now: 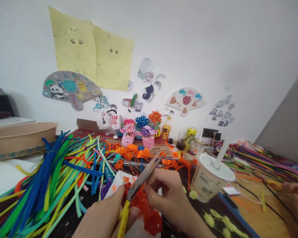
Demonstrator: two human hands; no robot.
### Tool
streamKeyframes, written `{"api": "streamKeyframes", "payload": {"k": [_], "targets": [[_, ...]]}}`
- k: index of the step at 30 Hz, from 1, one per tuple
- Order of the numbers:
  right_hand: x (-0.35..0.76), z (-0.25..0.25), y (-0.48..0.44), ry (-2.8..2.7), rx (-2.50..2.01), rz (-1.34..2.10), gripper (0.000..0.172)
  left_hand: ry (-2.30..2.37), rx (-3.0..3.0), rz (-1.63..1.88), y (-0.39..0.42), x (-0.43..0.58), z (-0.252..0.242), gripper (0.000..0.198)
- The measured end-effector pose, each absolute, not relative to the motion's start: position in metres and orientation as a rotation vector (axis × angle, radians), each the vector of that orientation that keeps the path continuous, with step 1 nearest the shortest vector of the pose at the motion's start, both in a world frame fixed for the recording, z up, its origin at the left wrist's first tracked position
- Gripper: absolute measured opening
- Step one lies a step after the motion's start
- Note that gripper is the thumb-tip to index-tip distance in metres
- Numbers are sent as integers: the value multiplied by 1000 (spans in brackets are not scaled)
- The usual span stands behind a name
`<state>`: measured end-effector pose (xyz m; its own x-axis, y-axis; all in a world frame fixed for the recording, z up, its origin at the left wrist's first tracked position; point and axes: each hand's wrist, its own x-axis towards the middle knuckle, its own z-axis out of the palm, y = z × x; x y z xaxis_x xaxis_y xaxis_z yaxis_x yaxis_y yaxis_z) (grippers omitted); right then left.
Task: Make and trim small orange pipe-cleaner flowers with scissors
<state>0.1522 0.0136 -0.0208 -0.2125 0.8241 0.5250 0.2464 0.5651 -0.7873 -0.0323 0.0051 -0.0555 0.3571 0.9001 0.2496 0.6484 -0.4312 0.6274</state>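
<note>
My left hand (104, 211) is closed around the yellow handles of a pair of scissors (138, 182). The blades slant up and right, past the fingertips of my right hand (167, 191). Thumb and forefinger of my right hand are pinched together at an orange pipe-cleaner piece (141, 200), partly hidden behind the scissors and fingers. Below my hands, a red-orange pipe-cleaner flower (153, 222) lies over a white sheet (116, 180). Just beyond the blades sit several orange pipe-cleaner flowers (129, 152) with thin stems.
Loose pipe cleaners (64, 175) in many colours cover the left side. A lidded paper cup (206, 178) with a straw stands right of my hands. Pink flower pots (148, 142) and bottles (166, 129) line the wall. Another person's hand (296, 198) is at the right edge.
</note>
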Motion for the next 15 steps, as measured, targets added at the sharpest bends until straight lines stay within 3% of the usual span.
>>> {"api": "streamKeyframes", "payload": {"k": [6, 10, 15], "targets": [[153, -17, 12, -1709, -870, 861, 16, 1338, 1887, 1083, 7, -23, -48, 43], [153, -17, 12, -1683, -849, 919, 16, 1368, 1734, 997, 6, -22, -39, 45], [157, -18, 15, -1635, -848, 933, 15, 1737, 2034, 828, 13, -41, -31, 33]]}}
